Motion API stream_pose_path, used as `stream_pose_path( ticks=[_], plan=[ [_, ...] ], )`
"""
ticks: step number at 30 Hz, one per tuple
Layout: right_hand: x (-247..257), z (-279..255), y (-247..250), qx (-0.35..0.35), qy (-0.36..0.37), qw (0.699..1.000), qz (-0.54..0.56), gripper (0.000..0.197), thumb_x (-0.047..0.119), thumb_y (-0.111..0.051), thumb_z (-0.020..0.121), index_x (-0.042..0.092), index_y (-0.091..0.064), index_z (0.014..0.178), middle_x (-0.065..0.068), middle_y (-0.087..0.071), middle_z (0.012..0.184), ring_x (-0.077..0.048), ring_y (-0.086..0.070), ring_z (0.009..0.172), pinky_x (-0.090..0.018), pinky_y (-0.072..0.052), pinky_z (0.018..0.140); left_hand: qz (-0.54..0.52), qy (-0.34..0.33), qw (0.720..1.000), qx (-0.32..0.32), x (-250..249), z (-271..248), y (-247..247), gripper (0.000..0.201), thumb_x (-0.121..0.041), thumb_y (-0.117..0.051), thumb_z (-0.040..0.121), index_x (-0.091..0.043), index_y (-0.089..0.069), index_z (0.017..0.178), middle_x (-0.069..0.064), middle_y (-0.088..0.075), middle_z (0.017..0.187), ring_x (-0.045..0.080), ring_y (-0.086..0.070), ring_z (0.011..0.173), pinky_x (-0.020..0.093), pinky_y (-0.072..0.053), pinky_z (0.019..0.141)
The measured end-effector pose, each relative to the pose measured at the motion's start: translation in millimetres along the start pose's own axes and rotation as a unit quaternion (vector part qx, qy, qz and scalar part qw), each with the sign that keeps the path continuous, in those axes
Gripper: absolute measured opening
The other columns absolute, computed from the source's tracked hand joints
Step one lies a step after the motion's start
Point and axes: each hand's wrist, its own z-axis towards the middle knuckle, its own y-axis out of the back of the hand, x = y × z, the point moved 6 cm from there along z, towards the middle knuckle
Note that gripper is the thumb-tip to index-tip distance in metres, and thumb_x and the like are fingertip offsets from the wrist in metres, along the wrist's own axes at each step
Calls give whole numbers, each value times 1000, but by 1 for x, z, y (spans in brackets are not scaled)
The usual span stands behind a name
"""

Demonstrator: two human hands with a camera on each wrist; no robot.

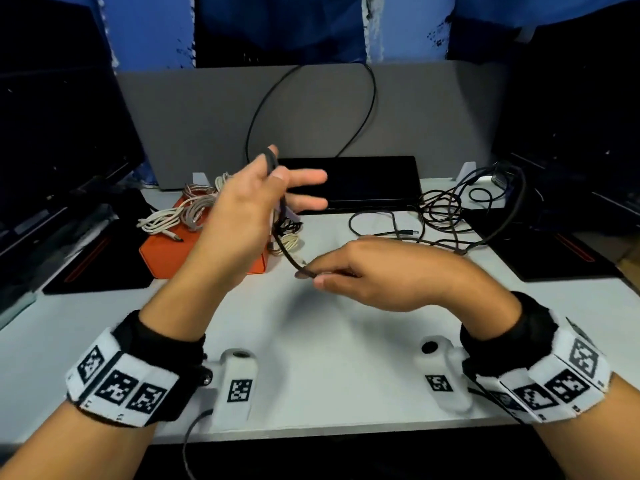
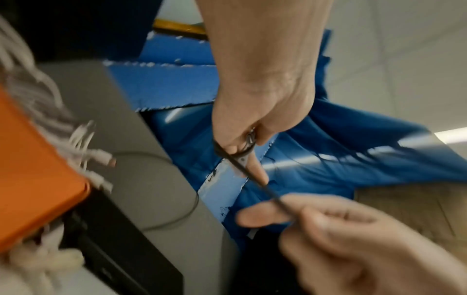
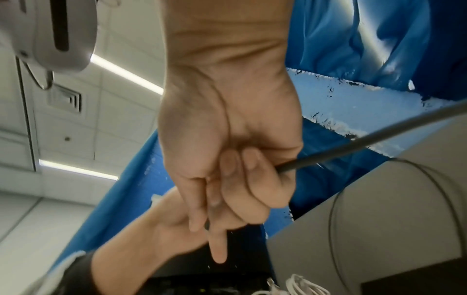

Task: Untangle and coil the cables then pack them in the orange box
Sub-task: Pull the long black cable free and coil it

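While both hands hover above the white desk (image 1: pixel 332 341) in the head view, a thin black round cable (image 1: pixel 284 247) runs between them. The left hand (image 1: pixel 242 216) is raised, thumb pressing the cable against the index finger, the other fingers spread forward. From that pinch the cable's long axis slants down and to the right to the right hand (image 1: pixel 377 275), whose thumb and curled fingers pinch it low over the desk. Just behind the left fingers sits the flat orange box (image 1: pixel 162 251), with coiled white and grey cables (image 1: pixel 187 213) lying on it. Beyond the right fingers, a loose tangle of black cables (image 1: pixel 446 209) lies on the desk.

From the left wrist view, the left hand (image 2: pixel 260 111) pinches the black cable (image 2: pixel 252 175) between thumb and forefinger; it runs taut, diagonally away from these fingertips into the blurred right hand (image 2: pixel 353 239), held there by thumb and fingers. The orange box (image 2: pixel 33 159) is at the left edge.

From the right wrist view, the right hand (image 3: pixel 235 149) has its fingers curled around the cable (image 3: pixel 353 143), which leaves them toward the upper right. The left hand (image 3: pixel 177 225) lies beyond these fingertips, blurred, one finger extended.
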Motion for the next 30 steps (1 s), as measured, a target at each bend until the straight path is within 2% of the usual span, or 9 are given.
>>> stream_pose_path(
  ticks=[2,5,8,11,14,17,20,27,30],
  plan=[
    [8,-5,15,-49,24,998,11,23,38,-53,106,29,-71,115,21,-56,66,7,-53,72,-16,-39,66,118,16,992,50,7,-3,-6,27,-16,-37,111,5,-51,119,-4,-76,115,20,-75,79,53,-53,75],
    [3,-18,43,-148,15,988,38,16,34,-60,102,27,-75,101,26,-57,66,2,-54,67,-17,-37,60,170,42,972,157,11,-10,-14,27,-17,-40,111,7,-53,114,-10,-77,96,26,-73,69,46,-53,75],
    [-6,-27,57,-209,-4,971,116,7,31,-65,100,27,-71,101,27,-58,63,0,-55,63,-13,-37,58,125,67,960,241,2,-21,-24,29,-19,-38,111,-6,-63,117,5,-78,102,35,-68,63,52,-54,83],
    [-4,-30,61,-243,11,958,151,15,31,-66,100,27,-69,114,27,-61,66,2,-60,67,-11,-40,62,17,78,958,277,-4,-25,-26,32,-17,-37,109,-7,-65,96,19,-74,80,30,-58,49,41,-53,66],
    [-1,-26,62,-253,31,955,150,18,29,-60,104,28,-73,116,19,-72,88,-2,-69,92,-24,-52,81,-91,70,949,293,-4,-25,-23,35,-18,-35,106,-3,-66,100,11,-57,57,21,-52,43,36,-53,70],
    [-4,-26,65,-281,43,946,156,19,27,-56,106,24,-74,111,14,-75,98,-7,-69,101,-35,-53,90,-125,51,946,293,-4,-25,-30,28,-17,-34,106,-2,-58,104,3,-53,58,22,-62,56,39,-55,84],
    [-8,-29,69,-299,47,940,156,19,27,-58,105,21,-76,105,13,-75,95,-8,-70,97,-38,-53,88,-160,58,935,311,-5,-28,-37,23,-17,-34,105,-6,-52,96,5,-57,62,26,-67,66,41,-54,89],
    [-23,-33,80,-328,61,922,198,18,27,-62,103,20,-78,104,11,-77,94,-8,-70,90,-32,-53,82,-183,46,940,285,-12,-28,-31,31,-18,-37,104,-7,-65,101,-3,-51,54,8,-46,41,32,-55,74],
    [-26,-29,79,-354,59,917,173,20,30,-58,105,21,-76,105,8,-74,90,-13,-68,85,-39,-53,80,-250,46,938,237,-13,-25,-31,39,-18,-36,104,-1,-66,121,-7,-49,51,12,-62,51,36,-56,91]
  ],
)
